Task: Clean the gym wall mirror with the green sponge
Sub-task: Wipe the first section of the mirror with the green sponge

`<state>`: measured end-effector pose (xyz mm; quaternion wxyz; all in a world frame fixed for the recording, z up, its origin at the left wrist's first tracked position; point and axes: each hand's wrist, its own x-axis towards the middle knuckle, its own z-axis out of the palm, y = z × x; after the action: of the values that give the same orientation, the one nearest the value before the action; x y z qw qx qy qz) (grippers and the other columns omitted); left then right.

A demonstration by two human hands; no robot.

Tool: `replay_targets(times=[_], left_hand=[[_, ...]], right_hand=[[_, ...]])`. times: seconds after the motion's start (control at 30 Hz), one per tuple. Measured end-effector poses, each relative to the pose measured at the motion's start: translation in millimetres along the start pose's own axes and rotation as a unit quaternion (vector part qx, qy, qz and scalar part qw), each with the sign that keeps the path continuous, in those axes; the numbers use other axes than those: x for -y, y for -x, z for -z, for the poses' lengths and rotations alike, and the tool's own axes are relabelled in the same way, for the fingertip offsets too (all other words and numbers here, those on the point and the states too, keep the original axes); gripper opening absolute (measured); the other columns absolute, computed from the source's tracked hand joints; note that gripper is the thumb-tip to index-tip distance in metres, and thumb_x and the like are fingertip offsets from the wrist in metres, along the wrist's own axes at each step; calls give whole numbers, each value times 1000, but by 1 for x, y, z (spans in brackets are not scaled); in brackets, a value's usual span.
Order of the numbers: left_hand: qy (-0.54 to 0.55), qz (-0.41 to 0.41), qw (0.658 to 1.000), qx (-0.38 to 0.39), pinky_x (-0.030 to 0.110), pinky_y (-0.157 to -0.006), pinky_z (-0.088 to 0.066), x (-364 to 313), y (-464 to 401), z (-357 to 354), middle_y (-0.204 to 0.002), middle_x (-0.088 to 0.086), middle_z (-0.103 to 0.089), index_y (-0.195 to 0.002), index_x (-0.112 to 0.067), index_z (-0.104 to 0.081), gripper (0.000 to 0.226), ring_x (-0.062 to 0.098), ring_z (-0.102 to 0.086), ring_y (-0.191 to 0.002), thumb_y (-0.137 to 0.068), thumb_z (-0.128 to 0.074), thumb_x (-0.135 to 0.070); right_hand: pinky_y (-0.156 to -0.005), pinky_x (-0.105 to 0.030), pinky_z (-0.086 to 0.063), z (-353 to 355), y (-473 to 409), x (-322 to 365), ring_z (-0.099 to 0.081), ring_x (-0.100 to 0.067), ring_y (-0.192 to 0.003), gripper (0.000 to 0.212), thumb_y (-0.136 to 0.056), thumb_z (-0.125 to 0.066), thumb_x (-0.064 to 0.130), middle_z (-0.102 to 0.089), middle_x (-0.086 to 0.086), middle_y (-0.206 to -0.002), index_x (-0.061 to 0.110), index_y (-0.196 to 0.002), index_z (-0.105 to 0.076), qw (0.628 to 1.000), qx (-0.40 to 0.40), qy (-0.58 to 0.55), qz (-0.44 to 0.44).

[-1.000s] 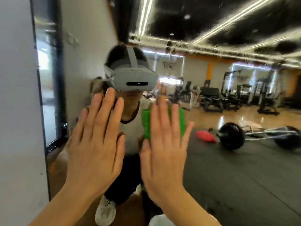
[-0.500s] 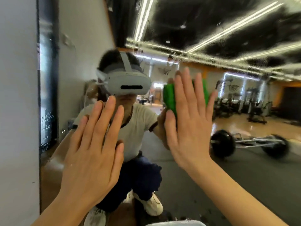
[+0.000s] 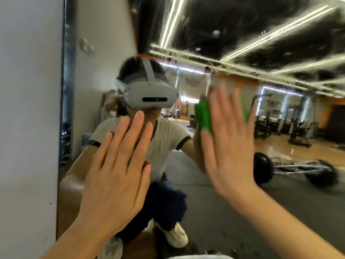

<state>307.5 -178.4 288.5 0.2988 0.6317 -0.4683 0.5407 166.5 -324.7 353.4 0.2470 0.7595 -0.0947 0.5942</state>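
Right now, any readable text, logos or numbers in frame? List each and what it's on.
None can be read.
Emblems on the far gym wall, reflected in the mirror: mirrored and blurred, unreadable.
Headset front: dark sensor strip, no lettering legible.
Green sponge under the right hand: no print visible.
Left hand: nothing written.

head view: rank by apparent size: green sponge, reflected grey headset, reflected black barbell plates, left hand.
1. Left hand, largest, though nearest the camera.
2. Reflected grey headset.
3. Green sponge, mostly hidden behind the right hand.
Black barbell plates: similar to the sponge, unsure.
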Motion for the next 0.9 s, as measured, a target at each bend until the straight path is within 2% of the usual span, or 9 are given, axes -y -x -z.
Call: replay_targets(times=[0.1, 0.3, 0.4, 0.47, 0.53, 0.6, 0.77, 0.83, 0.9], left_hand=[[0, 2, 1000, -2, 36, -127, 0, 0, 0, 0, -168, 11, -12, -160, -6, -18, 66, 22, -3, -157, -100, -35, -26], [1, 8, 1000, 3, 36, -127, 0, -1, 0, 0, -168, 14, -14, -160, -6, -19, 65, 26, -8, -157, -100, -36, -25], [8, 7, 1000, 10, 36, -127, 1, -1, 0, 2, -169, 12, -11, -160, -7, -16, 67, 25, -6, -157, -99, -37, -25], [7, 5, 1000, 13, 36, -127, 1, -1, 1, 1, -169, 12, -11, -161, -7, -16, 67, 25, -6, -157, -99, -37, -25], [10, 1, 1000, 11, 36, -127, 1, 0, 0, 1, -169, 10, -9, -161, -8, -15, 68, 25, -6, -157, -99, -39, -24], [31, -8, 999, 10, 35, -127, 1, 0, 1, 3, -169, 9, -8, -160, -8, -15, 69, 24, -5, -157, -98, -40, -21], [61, 7, 998, 0, 32, -127, 2, 14, 17, 21, -169, 5, -7, -159, -3, -14, 66, 18, 1, -157, -99, -37, -20], [47, 16, 999, -2, 32, -127, 4, 25, 24, 27, -170, 0, 3, -160, -5, -10, 69, 17, 4, -157, -99, -37, -21], [37, 23, 999, 6, 30, -126, 6, 36, 25, 28, -170, -3, 9, -161, -8, -5, 72, 16, 6, -157, -99, -37, -23]], right_hand=[[-125, -47, 7, -3, -34, 5, -5, -27, -155, 55, -107, -30, 25, -18, -14, -166, 5, -158, -22, 992, -67, -59, -88], [-126, -45, 3, -20, 129, 30, -1, -20, -156, 64, -105, -31, 30, 2, -2, -170, 15, -161, -4, 990, 73, 55, 106], [-126, -45, 5, -12, 113, 17, 1, -21, -156, 60, -107, -23, 30, 4, -3, -170, 15, -161, -2, 983, 81, 69, 148], [-125, -44, 9, -8, 50, 15, 4, -21, -155, 64, -105, -28, 30, 2, -5, -169, 14, -161, -2, 994, 39, 32, 93], [-125, -45, 8, -5, -13, 18, -3, -25, -155, 59, -106, -29, 27, -13, -13, -167, 7, -159, -15, 999, -26, -28, -18], [-124, -48, 6, -8, -37, 28, -6, -27, -154, 56, -107, -29, 26, -19, -16, -166, 4, -158, -21, 994, -66, -51, -71], [-125, -46, 8, -28, 99, 54, 5, -22, -156, 67, -104, -31, 29, 6, -4, -169, 14, -161, 0, 993, 62, 37, 89], [-126, -45, 2, -27, 139, 52, 1, -21, -156, 58, -109, -22, 28, 4, -2, -170, 15, -162, -2, 985, 88, 44, 140], [-126, -44, 3, -24, 126, 45, 0, -20, -156, 58, -108, -22, 28, 3, -1, -170, 16, -162, -4, 979, 92, 57, 172]])
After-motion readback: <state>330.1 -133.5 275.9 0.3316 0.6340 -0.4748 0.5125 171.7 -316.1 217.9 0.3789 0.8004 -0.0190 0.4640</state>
